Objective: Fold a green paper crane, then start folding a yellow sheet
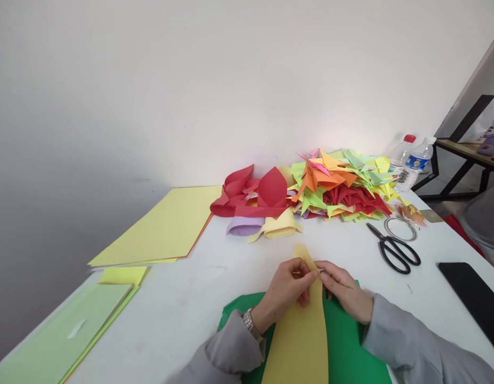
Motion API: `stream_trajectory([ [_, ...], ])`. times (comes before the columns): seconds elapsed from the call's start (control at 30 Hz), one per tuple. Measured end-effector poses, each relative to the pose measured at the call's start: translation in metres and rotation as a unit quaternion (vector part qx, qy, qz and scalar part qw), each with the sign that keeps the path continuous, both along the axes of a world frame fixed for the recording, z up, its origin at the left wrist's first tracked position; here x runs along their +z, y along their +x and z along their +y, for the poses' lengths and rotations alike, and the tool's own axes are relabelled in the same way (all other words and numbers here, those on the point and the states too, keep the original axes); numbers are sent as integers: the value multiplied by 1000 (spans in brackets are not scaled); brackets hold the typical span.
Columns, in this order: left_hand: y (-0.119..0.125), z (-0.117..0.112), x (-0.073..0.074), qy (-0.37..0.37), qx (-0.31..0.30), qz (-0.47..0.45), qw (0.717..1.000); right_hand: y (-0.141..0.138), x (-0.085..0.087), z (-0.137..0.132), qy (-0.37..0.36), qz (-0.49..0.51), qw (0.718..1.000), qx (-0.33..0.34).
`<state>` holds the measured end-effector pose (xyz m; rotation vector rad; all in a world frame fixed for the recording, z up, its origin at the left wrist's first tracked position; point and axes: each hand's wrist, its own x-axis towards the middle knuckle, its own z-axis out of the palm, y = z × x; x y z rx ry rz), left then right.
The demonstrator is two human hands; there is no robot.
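Observation:
A long yellow paper strip lies lengthwise over a green sheet at the near edge of the white table. My left hand pinches the strip near its far end, fingers closed on it. My right hand pinches the same spot from the right side, fingertips meeting the left hand's. The strip's pointed far tip sticks out beyond my fingers. Both arms wear grey sleeves, and a metal watch sits on my left wrist.
A heap of folded coloured paper shapes and curled red, purple and yellow pieces lie at the back. Black scissors, a tape ring, two bottles and a black phone lie right. Yellow sheets and green sheets lie left.

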<state>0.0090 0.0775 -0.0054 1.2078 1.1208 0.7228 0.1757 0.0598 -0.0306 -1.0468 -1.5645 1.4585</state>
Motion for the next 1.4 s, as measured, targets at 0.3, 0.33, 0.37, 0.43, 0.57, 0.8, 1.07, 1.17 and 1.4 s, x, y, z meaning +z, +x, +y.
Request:
stream_trajectory([
  [0.3,0,1,0,3,-4,0,1000,1,-3,1,-2,10,1000,-5],
  [0.33,0,1,1,2,-4,-3,1000,1,-3,1,-3,16,1000,-2],
  [0.37,0,0,1,0,-4,-6,1000,1,-4,2,-3,21,1000,-1],
  [0.43,-1,0,2,-4,-6,-9,1000,2,-4,3,-4,27,1000,-4],
  [0.57,-2,0,2,-5,-13,-13,1000,2,-5,4,-2,25,1000,-11],
  [0.8,-3,1,1,-7,-21,-15,1000,3,-6,5,-5,36,999,-4],
  [1.07,-3,1,1,-6,-21,-16,1000,4,-2,5,23,22,999,4],
  [1.17,-3,1,1,-8,-21,-18,1000,4,1,4,39,8,999,10],
  [1.4,-3,1,1,-7,-21,-16,1000,3,5,3,41,3,999,5],
])
